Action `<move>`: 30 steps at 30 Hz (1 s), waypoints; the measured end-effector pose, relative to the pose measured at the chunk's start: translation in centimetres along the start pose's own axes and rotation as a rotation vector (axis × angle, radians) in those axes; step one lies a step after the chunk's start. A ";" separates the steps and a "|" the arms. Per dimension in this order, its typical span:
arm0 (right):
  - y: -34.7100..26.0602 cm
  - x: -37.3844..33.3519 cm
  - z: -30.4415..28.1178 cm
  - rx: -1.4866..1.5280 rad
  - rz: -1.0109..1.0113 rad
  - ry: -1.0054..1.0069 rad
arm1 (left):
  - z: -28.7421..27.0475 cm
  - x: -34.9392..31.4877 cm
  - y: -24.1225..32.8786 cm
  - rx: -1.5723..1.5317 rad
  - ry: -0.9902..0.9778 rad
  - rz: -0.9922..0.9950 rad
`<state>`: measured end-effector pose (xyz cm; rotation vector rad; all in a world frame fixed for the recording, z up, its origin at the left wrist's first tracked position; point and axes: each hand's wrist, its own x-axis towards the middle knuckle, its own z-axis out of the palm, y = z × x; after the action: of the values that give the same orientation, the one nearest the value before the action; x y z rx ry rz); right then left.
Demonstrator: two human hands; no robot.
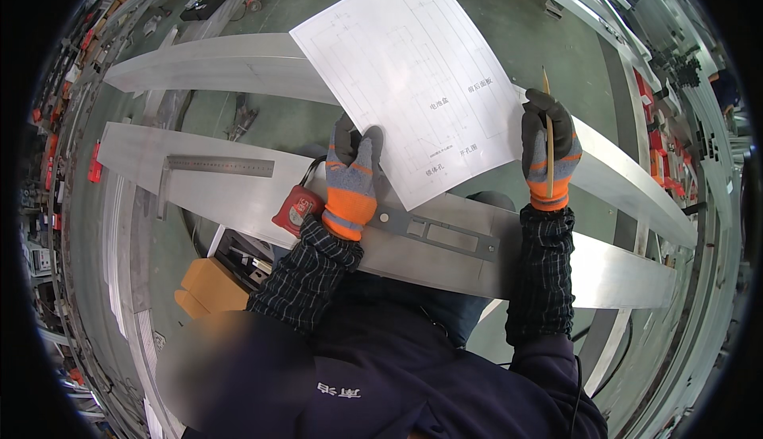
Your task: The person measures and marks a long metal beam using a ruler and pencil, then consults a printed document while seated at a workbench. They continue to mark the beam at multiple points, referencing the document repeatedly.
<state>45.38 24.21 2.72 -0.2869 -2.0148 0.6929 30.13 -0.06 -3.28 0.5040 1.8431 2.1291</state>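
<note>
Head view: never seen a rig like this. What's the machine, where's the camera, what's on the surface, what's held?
There is no machine here, just a person wearing gloves. The one picture comes from the left of two wide fisheye cameras on the head, looking down, so straight edges bend toward the rim. Picture left is the person's left.

The left hand pinches the lower-left edge of a white drawing sheet. The right hand is at the sheet's right edge and also holds a thin pencil.

On the nearer metal beam lie an L-shaped metal square, a red tape measure beside the left hand, and a grey slotted plate.
</note>
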 end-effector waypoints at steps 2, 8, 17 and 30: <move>0.0 0.0 0.0 0.014 0.007 -0.003 | -0.1 0.1 -0.1 0.005 -0.004 0.023; -0.4 0.1 -0.1 0.008 0.042 -0.007 | 0.2 -0.1 -0.1 -0.085 0.022 -0.008; -0.6 0.2 0.0 -0.035 0.033 0.008 | 0.3 0.0 -0.1 -0.055 0.054 0.026; -1.1 0.2 -0.1 0.031 0.097 0.002 | -0.4 -0.1 -1.6 0.182 -0.013 0.197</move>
<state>45.45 23.44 3.55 -0.3695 -1.9967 0.7832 30.03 -0.23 -4.94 0.7683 2.0683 2.0810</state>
